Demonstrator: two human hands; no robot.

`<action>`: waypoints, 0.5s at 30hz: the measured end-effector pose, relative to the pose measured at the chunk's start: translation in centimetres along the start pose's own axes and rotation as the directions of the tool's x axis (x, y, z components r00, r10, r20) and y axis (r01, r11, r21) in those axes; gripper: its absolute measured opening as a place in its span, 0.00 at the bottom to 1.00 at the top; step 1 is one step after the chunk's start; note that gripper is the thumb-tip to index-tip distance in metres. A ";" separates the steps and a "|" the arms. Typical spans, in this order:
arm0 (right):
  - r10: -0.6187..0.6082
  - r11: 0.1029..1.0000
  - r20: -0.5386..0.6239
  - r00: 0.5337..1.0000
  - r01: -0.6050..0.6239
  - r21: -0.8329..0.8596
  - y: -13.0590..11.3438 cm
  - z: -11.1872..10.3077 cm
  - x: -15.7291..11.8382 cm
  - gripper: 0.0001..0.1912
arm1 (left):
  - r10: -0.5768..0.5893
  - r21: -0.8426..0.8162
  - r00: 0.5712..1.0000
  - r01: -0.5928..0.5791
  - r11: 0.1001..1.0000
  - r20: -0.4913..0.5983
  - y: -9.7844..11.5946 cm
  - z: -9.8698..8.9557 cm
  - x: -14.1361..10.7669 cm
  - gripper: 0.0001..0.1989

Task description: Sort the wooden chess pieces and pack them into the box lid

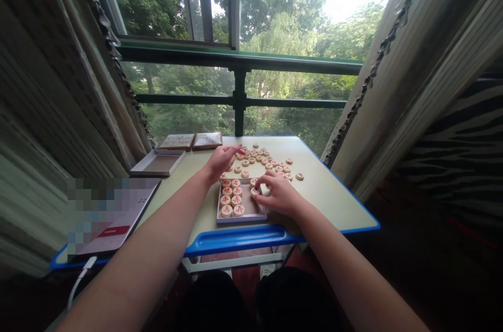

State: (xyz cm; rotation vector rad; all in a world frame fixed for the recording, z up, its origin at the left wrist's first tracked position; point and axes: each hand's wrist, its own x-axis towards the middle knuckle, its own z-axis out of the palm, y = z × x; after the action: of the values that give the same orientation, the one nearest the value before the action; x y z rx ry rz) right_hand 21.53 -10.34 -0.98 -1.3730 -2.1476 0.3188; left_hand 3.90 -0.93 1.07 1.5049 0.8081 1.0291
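Observation:
A shallow white box (251, 218) sits on the table in front of me. Round wooden xiangqi pieces with red characters, such as this horse piece (226, 211), fill two columns on its left side. My right hand (280, 193) is over the box's right side, fingers closed on a xiangqi piece (255, 192) inside it. Beneath that palm a pale patch shows, which I cannot make out. My left hand (225, 160) hovers past the box's far left corner, fingers stretched out toward the loose xiangqi pieces (265, 161), with nothing visible in them.
Loose pieces lie scattered behind the box, one (299, 176) off to the right. At left are a shallow box lid (159, 162), two flat brown-edged boxes (207, 140) and a tablet (121, 217) with a white cable (81, 275). The table (334, 201) has a blue edge.

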 end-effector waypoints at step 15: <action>-0.012 0.990 -0.027 1.000 0.008 -0.144 -1.0 0.2 0.0 0.14 | -0.048 0.000 0.996 0.048 0.999 0.077 -0.5 0.1 0.1 0.20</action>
State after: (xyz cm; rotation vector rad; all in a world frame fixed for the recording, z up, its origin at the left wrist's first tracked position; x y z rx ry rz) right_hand 20.63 -10.82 -0.68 -1.4368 -2.1900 0.1423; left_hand 4.03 -0.73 0.63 1.5080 0.7850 0.9305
